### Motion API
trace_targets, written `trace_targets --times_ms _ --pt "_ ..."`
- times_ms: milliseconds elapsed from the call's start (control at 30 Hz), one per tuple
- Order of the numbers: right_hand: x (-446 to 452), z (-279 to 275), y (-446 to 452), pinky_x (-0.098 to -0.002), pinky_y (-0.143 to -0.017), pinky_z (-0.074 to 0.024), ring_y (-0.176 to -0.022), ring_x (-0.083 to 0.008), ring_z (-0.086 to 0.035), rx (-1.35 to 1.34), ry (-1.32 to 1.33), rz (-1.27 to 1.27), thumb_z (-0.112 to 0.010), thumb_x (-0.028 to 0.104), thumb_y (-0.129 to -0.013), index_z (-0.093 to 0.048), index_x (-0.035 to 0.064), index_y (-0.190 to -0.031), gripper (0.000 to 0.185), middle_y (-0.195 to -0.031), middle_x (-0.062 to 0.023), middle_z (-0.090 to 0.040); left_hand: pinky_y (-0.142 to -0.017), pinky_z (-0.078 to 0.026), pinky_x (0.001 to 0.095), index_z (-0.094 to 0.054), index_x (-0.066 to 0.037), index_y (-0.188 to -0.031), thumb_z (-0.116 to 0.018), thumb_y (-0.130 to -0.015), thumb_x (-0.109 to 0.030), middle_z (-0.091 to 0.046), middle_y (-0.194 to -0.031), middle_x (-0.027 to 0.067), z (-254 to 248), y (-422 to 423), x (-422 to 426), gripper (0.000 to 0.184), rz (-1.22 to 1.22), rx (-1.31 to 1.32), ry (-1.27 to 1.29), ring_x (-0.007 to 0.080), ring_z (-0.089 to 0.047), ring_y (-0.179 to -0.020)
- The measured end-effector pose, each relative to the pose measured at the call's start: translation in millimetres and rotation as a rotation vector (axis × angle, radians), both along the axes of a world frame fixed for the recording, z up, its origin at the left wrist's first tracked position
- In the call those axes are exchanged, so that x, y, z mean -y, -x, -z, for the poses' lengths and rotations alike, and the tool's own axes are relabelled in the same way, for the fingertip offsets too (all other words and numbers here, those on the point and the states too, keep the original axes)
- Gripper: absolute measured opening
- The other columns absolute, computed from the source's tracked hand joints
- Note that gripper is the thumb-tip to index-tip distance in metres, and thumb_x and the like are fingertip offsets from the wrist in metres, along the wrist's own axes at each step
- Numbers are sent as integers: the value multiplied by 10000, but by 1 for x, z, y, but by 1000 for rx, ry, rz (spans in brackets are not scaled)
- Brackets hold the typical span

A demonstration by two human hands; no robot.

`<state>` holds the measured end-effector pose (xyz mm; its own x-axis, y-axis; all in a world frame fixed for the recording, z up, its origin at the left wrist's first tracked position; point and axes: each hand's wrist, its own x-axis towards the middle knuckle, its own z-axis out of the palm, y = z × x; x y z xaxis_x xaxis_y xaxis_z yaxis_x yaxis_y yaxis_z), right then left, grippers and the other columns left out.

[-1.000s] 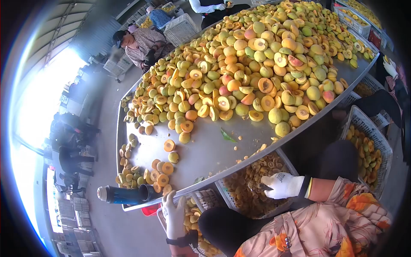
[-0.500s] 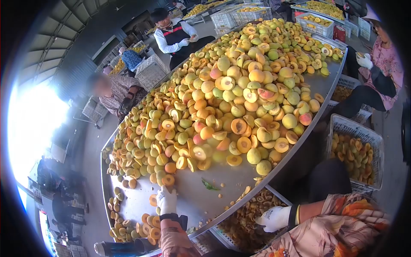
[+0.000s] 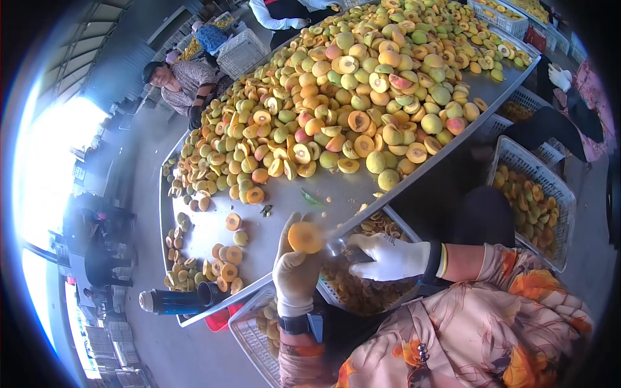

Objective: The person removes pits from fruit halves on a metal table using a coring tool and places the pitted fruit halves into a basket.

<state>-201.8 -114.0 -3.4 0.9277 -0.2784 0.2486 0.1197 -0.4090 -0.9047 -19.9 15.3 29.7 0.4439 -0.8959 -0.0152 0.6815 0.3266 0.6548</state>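
My left hand (image 3: 294,278), in a white glove, grips a peach half (image 3: 305,237) with its orange cut face showing. Close beside it, my gloved right hand (image 3: 391,257) is closed around a small shiny metal tool (image 3: 336,247), its tip pointing at the peach half; its handle is hidden in the fingers. Beyond both hands, a large heap of halved peaches (image 3: 349,123) covers much of the metal table (image 3: 284,207). Several loose halves (image 3: 226,262) lie to the left. Below my right hand stands a crate of brown scraps (image 3: 362,291).
A blue thermos (image 3: 171,302) lies at the table's near left corner. Crates stand on my left (image 3: 259,349) and right (image 3: 566,220), both holding peach halves. Other people sit around the table, one at the far left (image 3: 187,84). A green leaf (image 3: 311,198) rests on the metal.
My left hand has come back from the heap toward me and now holds a peach half. My right hand has risen from the scrap crate to meet it. The view has tilted down.
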Motion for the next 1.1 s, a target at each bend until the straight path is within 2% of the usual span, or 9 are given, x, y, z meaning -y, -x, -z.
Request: trace_targets --times_ms 233,433,533,700,800,867,933,1033,1100 --pt "-24 -29 29 -525 -725 -535 -837 -457 -684 -29 126 86 -654 181 -908 -517 5 -1223 386 -910 -260 -697 -1093 -457 491 -413 2 -1508 -710 -857 -180 -532 -1447 207 -29 78 -11 739 22 42 85 355 -587 -1246" --pt "-38 -32 43 -524 -732 -539 -827 -461 -681 132 68 78 -631 175 -911 -464 5 -1380 525 -916 -280 -688 -946 -521 417 -518 11 -1366 -570 -1027 -452 -600 -1281 171 -25 108 -11 576 -296 402 -113 259 -621 -1061" --pt "-41 -38 48 -515 -759 -541 -856 -465 -677 31 95 51 -629 171 -911 -460 -4 -1370 520 -941 -280 -692 -839 -557 381 -558 17 -1281 -550 -1045 -425 -656 -1134 166 -23 114 -8 501 -436 487 -236 239 -654 -931" --pt "-45 -24 41 -512 -745 -538 -819 -448 -688 78 72 -13 -634 164 -906 -562 -38 -1194 359 -928 -267 -701 -714 -572 354 -603 21 -1206 -552 -1048 -419 -689 -1007 158 -25 119 -4 471 -556 547 -253 230 -674 -795" --pt "-39 -21 33 -459 -633 -525 -663 -349 -666 255 16 -106 -622 151 -910 -605 -44 -1098 272 -810 -208 -690 -673 -572 351 -625 18 -1166 -557 -1044 -432 -697 -970 155 -30 115 -2 471 -553 599 -279 227 -676 -749" --pt "-32 -26 36 -393 -524 -479 -544 -252 -597 108 -222 -252 -616 136 -907 -613 -32 -1054 223 -708 -140 -640 -655 -568 346 -637 16 -1139 -555 -1041 -448 -701 -947 150 -36 114 -2 481 -509 603 -314 223 -674 -725" --pt "-20 -63 52 -314 -412 -397 -439 -149 -486 -317 -639 -455 -614 119 -900 -605 -9 -1018 175 -608 -59 -554 -653 -565 349 -625 15 -1154 -556 -1033 -483 -694 -946 154 -31 105 3 518 -443 641 -256 230 -675 -735" --pt "-14 -63 57 -238 -352 -262 -388 -64 -357 -367 -1165 -683 -633 105 -879 -569 41 -938 108 -567 19 -428 -670 -560 352 -603 14 -1183 -571 -1011 -540 -682 -961 156 -24 106 10 581 -338 561 -180 240 -671 -760" --pt "-10 -57 58 -251 -343 -256 -386 -66 -344 -369 -1270 -772 -648 98 -863 -532 51 -896 129 -563 26 -397 -695 -561 357 -590 14 -1203 -588 -995 -564 -674 -979 156 -25 103 12 614 -314 442 -166 247 -665 -785"
